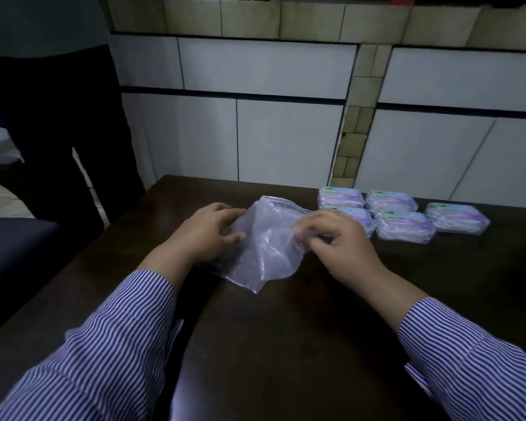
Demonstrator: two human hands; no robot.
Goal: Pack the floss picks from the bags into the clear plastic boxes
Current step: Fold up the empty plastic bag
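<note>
1. Broadly, our dark table (271,344) carries everything.
2. Our clear bag (264,247) lies mid-table; left hand (204,230) curls around its side, right hand (337,241) pinches its edge.
3. Five closed boxes (403,226) sit just right.

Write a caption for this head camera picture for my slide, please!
Both hands, left hand and right hand, hold a clear plastic bag beside five packed boxes.
</note>
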